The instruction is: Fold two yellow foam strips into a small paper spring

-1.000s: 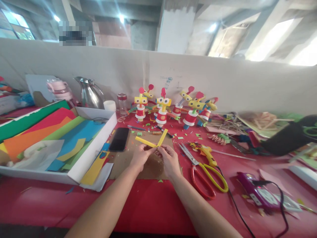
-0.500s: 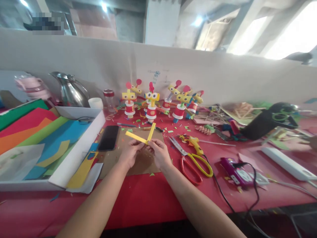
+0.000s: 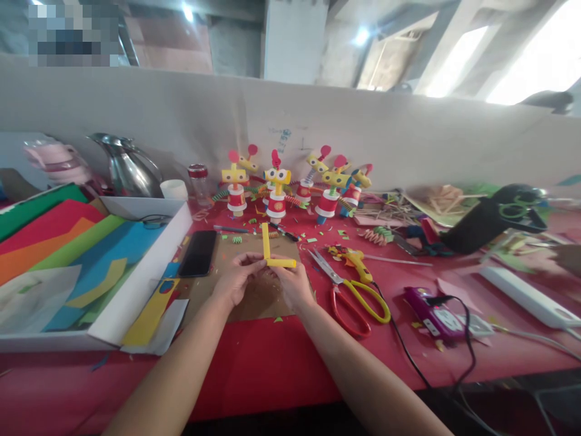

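Note:
Two yellow paper strips [image 3: 266,242] meet at a corner in an L shape, one pointing away from me and the other to the right. My left hand [image 3: 239,275] pinches them at the corner. My right hand [image 3: 290,281] is closed on them from the other side, its fingertips partly hidden behind the strip that points right. Both hands are over a brown cardboard sheet [image 3: 254,306]. Scissors [image 3: 338,281] with one red and one yellow handle lie to the right, beside a yellow glue gun [image 3: 360,266].
Several paper-cup robot figures [image 3: 276,194] stand at the back by the white partition. A phone [image 3: 198,253] lies on the cardboard's left side. Further left is a white box [image 3: 140,275] of coloured paper. A purple power adapter [image 3: 436,315] and black bottle [image 3: 481,221] are at right.
The yellow strips have turned between my fingers: the one that pointed left now points away from me, and the other now points right. Both hands have stayed nearly in place.

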Tool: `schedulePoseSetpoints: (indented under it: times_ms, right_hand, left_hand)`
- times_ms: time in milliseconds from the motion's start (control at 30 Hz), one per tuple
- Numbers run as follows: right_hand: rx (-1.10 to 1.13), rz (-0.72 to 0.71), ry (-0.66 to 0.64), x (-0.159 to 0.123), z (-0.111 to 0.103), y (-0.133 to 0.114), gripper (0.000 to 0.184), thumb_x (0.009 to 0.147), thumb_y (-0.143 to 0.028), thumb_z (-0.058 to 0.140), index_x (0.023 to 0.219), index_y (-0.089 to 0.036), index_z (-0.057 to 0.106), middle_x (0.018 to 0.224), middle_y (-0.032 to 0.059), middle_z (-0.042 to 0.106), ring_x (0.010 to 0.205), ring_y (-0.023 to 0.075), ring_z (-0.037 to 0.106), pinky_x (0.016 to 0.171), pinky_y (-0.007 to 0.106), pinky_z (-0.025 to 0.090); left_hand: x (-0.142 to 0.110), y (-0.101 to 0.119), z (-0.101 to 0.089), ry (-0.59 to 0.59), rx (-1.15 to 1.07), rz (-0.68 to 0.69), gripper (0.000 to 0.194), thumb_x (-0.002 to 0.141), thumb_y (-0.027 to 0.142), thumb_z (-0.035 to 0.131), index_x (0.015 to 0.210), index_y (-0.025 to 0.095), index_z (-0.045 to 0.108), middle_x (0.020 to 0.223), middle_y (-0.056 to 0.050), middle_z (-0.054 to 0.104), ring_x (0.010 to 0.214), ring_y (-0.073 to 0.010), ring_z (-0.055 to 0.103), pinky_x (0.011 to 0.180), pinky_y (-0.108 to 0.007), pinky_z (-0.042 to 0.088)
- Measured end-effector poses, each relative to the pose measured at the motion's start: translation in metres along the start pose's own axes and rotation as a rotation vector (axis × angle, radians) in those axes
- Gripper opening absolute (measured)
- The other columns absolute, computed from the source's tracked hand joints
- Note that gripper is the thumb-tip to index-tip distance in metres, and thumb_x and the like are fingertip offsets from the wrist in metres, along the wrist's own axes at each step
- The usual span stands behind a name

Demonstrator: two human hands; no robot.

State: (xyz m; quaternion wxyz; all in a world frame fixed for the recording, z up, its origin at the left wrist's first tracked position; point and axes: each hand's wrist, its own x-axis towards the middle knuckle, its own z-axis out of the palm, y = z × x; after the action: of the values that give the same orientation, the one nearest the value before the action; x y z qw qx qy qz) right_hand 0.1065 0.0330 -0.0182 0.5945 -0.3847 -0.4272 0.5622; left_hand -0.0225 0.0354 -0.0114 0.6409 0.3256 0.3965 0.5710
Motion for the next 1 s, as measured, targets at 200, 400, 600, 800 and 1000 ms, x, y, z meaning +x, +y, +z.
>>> schedulePoseSetpoints:
  times_ms: [200,400,600,800,1000]
  right_hand:
    - [-0.066,-0.054,-0.081,0.0001,0.0,-0.0005,0.019,0.071,-0.03,0.066,0.087,-0.022,0.075,0.078,0.0006,0.07,0.069,0.0148,0.058,0.065,0.026,0.045]
    - [-0.023,-0.014,-0.091,-0.0014,0.0027,-0.0012,0.026,0.067,-0.033,0.07,0.089,-0.019,0.073,0.082,0.0027,0.071,0.076,0.018,0.062,0.071,0.029,0.048]
    - [-0.092,-0.059,0.008,0.0011,-0.0004,0.0061,0.026,0.071,-0.039,0.07,0.083,-0.016,0.072,0.072,0.0029,0.067,0.064,0.0145,0.057,0.063,0.027,0.047]
    - [-0.094,-0.054,-0.014,0.0,-0.0009,0.0045,0.026,0.07,-0.039,0.07,0.085,-0.017,0.072,0.075,0.0023,0.068,0.065,0.0138,0.057,0.062,0.025,0.045]
    - [-0.15,-0.079,-0.027,-0.0035,0.0005,-0.0016,0.021,0.07,-0.036,0.07,0.076,-0.016,0.07,0.07,0.0028,0.067,0.065,0.0149,0.058,0.062,0.026,0.045]
  left_hand:
    - [0.001,0.0007,-0.0003,0.015,-0.006,0.029,0.03,0.054,0.019,0.083,0.08,0.012,0.069,0.075,-0.004,0.07,0.066,-0.0117,0.063,0.066,-0.024,0.049]
    - [0.0003,0.0003,0.0024,0.059,-0.034,0.044,0.032,0.052,0.019,0.084,0.081,0.012,0.071,0.081,-0.005,0.072,0.073,-0.0131,0.064,0.076,-0.026,0.049]
    - [-0.0025,-0.0009,0.0055,-0.011,-0.082,0.041,0.03,0.056,0.02,0.082,0.083,0.012,0.07,0.083,-0.007,0.072,0.076,-0.0153,0.065,0.082,-0.031,0.048]
    - [-0.0012,-0.003,0.0044,-0.024,-0.057,0.068,0.031,0.056,0.022,0.082,0.083,0.014,0.07,0.082,-0.005,0.07,0.074,-0.014,0.063,0.079,-0.029,0.047]
    - [-0.0002,-0.0039,0.0018,0.02,0.087,0.029,0.028,0.054,0.031,0.083,0.073,0.014,0.071,0.069,-0.004,0.068,0.065,-0.0129,0.061,0.071,-0.026,0.045]
